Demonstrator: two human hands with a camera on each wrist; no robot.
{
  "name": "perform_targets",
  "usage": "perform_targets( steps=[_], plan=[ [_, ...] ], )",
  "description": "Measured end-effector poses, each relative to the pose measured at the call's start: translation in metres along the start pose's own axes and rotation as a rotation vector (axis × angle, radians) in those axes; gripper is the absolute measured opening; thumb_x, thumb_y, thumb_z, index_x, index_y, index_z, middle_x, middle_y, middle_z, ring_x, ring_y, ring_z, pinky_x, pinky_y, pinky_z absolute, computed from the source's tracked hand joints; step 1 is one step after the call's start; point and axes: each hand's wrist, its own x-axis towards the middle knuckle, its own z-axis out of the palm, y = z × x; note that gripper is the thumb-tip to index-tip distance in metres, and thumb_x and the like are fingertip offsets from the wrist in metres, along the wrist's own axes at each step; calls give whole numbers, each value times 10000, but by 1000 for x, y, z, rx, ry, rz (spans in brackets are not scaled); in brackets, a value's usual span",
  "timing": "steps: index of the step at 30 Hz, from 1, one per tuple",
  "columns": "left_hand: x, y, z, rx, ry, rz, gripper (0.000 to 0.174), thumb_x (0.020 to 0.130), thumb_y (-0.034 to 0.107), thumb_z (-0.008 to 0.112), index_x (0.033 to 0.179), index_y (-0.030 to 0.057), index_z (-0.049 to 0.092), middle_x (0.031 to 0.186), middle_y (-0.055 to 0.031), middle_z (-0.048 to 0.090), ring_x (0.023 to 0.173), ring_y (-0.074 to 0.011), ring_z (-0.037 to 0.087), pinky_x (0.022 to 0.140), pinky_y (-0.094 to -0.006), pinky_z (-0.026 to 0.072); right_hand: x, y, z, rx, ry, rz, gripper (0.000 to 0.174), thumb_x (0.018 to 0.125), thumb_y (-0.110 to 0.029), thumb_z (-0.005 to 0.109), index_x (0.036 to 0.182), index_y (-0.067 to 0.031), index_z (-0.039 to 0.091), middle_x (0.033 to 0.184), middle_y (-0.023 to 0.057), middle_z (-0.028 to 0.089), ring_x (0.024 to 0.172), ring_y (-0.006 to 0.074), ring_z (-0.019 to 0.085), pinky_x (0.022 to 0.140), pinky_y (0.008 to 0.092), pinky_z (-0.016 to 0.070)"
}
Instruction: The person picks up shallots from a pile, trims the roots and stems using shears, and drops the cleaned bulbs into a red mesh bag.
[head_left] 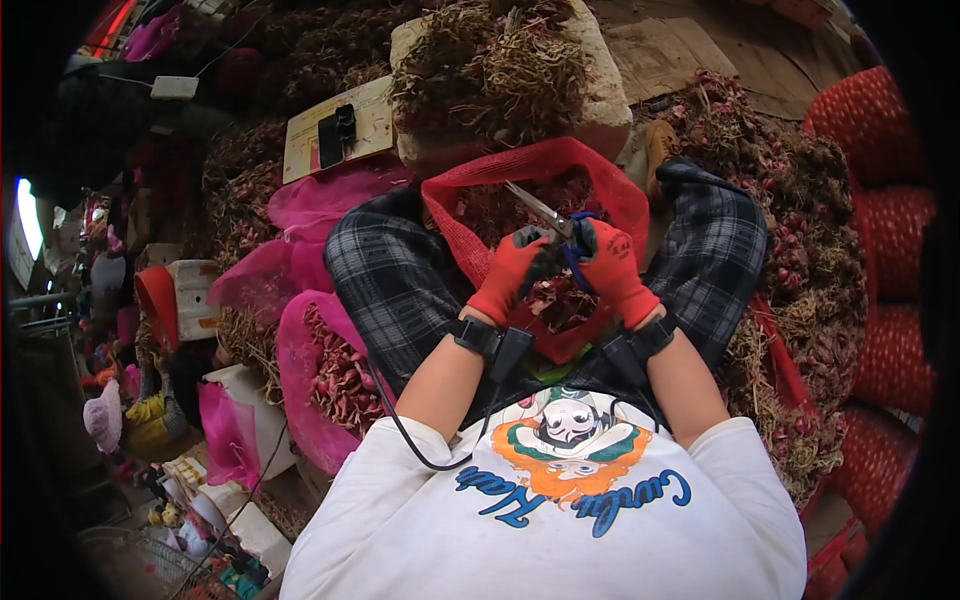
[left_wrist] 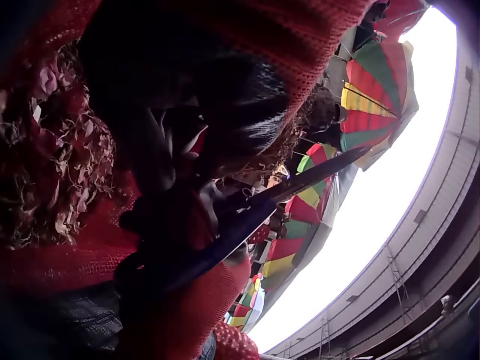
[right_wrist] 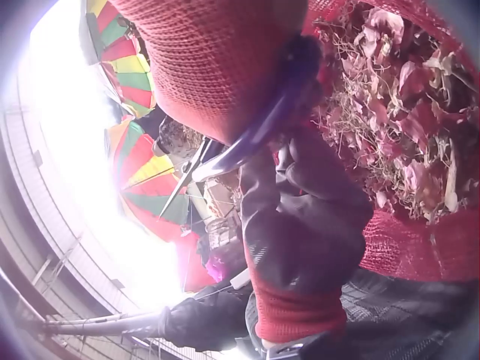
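Note:
Both hands wear red gloves with dark palms and meet over a red mesh bag (head_left: 612,178) between the knees. My right hand (head_left: 612,268) grips scissors (head_left: 540,208) by their blue handles, the blades pointing to the upper left and slightly parted. My left hand (head_left: 517,268) is close beside the blades, thumb and fingers curled together in a pinch. Between the left fingertips a small reddish shallot (right_wrist: 282,159) shows in part; the fingers hide most of it. Dry shallot skins (right_wrist: 409,112) and trimmings fill the bag beneath the hands.
A foam box (head_left: 610,95) heaped with dried shallot bunches (head_left: 500,60) stands ahead. Pink mesh bags (head_left: 325,375) with shallots lie left of the legs. A phone (head_left: 330,140) rests on a board. Loose shallots (head_left: 790,250) are piled at right, near full red sacks (head_left: 895,240).

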Motion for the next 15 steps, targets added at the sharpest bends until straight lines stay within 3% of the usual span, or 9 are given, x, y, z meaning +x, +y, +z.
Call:
perform_targets(
  steps=[7,10,13,15],
  plan=[
    [-3,5,4,-136,-34,-65,113,896,172,580,877,66,547,827,-34,613,731,-111,605,628,-233,492,4,-8,1,374,47,243,172,793,-123,645,899,-1,584,767,143,617,685,231,611,643,317,471],
    [-6,5,4,-32,-107,37,135,901,196,577,910,66,543,866,-39,608,772,-122,607,655,-229,490,1,11,6,365,19,373,173,796,-126,646,893,6,590,747,138,622,674,187,601,639,310,469],
    [-9,11,9,-151,-148,-12,162,892,173,572,960,28,595,867,-45,633,767,-119,619,699,-241,509,1,20,6,554,24,416,181,791,-128,652,888,12,593,756,140,630,681,184,605,639,316,471],
    [-6,9,7,-156,-142,-38,165,894,172,569,966,26,595,865,-44,631,764,-122,620,704,-245,508,-1,26,12,419,46,403,189,787,-133,658,897,9,597,766,134,636,689,175,607,641,314,470]
  ],
)
